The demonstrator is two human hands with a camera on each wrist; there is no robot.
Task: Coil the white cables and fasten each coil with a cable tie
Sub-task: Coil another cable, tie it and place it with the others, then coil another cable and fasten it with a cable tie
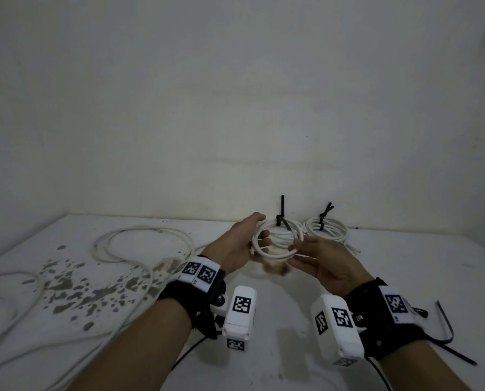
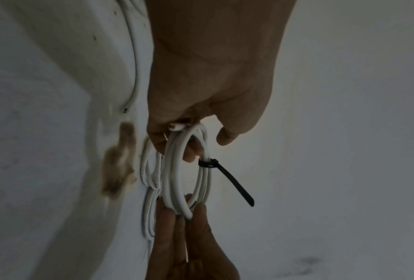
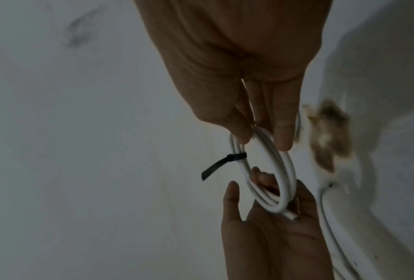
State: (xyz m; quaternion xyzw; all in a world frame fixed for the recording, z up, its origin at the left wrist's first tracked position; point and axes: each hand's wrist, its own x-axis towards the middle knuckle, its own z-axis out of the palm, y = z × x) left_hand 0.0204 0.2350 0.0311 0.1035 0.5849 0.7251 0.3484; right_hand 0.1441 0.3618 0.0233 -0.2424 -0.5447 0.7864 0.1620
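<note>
I hold a small white cable coil [image 1: 276, 256] above the table, just in front of the back wall. My left hand [image 1: 262, 232] grips its left side, fingers curled through the loop [image 2: 172, 170]. On the right side, my right hand [image 1: 295, 249] pinches the strands between thumb and fingers [image 3: 282, 136]. A black cable tie [image 2: 208, 163] is cinched round the coil, and its tail [image 3: 210, 168] sticks out free. One cut cable end [image 2: 174, 127] lies in my left palm.
A tied coil [image 1: 326, 228] lies at the back right, and another black tie [image 1: 282, 204] stands up behind the held coil. Loose white cable [image 1: 140, 241] sprawls over the stained left half of the table. Spare black ties [image 1: 447, 325] lie near my right wrist.
</note>
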